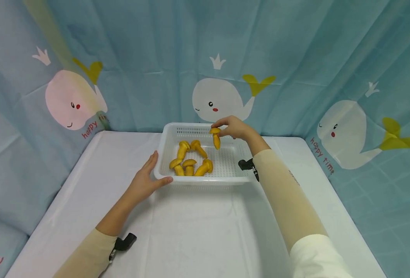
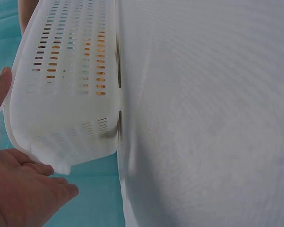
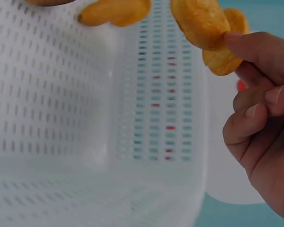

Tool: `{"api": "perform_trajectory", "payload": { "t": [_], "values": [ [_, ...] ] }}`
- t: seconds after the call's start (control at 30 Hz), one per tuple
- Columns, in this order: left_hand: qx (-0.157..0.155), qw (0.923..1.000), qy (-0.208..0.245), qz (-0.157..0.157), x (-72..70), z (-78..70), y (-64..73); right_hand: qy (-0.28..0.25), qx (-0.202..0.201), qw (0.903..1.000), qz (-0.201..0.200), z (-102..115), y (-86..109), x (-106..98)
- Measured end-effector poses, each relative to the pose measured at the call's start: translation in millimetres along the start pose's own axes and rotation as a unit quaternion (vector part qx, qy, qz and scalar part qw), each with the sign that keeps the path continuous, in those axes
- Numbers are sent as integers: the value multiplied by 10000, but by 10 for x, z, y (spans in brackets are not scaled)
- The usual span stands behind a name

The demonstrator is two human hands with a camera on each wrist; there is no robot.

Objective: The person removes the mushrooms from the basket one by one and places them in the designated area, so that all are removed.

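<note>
Over the far side of a white plastic basket [image 1: 232,180], my right hand [image 1: 235,128] pinches a yellow mushroom [image 1: 216,141] between thumb and fingertips. In the head view the mushroom hangs cap up, stem down. The right wrist view shows the thumb [image 3: 241,43] against the mushroom [image 3: 199,21], the other fingers curled below. Several more yellow mushrooms [image 1: 189,167] lie inside the basket, mostly on its left. My left hand [image 1: 145,181] is spread at the basket's near left corner, thumb at the front rim, straight fingers along the left side. The left wrist view shows it beside the perforated wall [image 2: 61,109].
The basket stands on a table with a white cloth [image 1: 198,224], close to its back edge. Blue curtains [image 1: 149,58] printed with whales rise behind and at both sides. A black wrist camera [image 1: 125,243] sticks out from the left sleeve, another [image 1: 247,165] from the right.
</note>
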State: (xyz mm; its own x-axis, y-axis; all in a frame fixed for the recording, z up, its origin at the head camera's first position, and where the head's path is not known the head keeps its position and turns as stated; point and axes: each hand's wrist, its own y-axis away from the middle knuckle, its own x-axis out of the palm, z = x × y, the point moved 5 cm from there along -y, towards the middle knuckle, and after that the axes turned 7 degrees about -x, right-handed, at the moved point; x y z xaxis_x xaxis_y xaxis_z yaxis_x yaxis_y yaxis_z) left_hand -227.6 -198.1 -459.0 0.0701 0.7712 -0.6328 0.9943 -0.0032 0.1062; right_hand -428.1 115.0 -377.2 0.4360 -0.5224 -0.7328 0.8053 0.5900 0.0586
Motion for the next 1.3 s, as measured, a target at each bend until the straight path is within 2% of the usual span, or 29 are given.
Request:
{"api": "perform_trajectory", "payload": {
  "t": [0.23,0.53,0.77,1.0,1.3],
  "values": [
    [-28,10000,-6,19,13,13,-16,-237,-103,9995,-195,88,287,-181],
    [-24,10000,79,14,8,10,-16,-448,-177,9977,-480,31,628,-361],
    [15,10000,45,-5,7,12,-28,-615,45,9955,-715,-112,913,-485],
    [-4,10000,36,-4,5,6,-20,-560,173,9943,-893,-256,1203,-571],
    [21,10000,-21,14,-14,5,-3,-388,440,9935,-975,-539,1482,-620]
  ]
}}
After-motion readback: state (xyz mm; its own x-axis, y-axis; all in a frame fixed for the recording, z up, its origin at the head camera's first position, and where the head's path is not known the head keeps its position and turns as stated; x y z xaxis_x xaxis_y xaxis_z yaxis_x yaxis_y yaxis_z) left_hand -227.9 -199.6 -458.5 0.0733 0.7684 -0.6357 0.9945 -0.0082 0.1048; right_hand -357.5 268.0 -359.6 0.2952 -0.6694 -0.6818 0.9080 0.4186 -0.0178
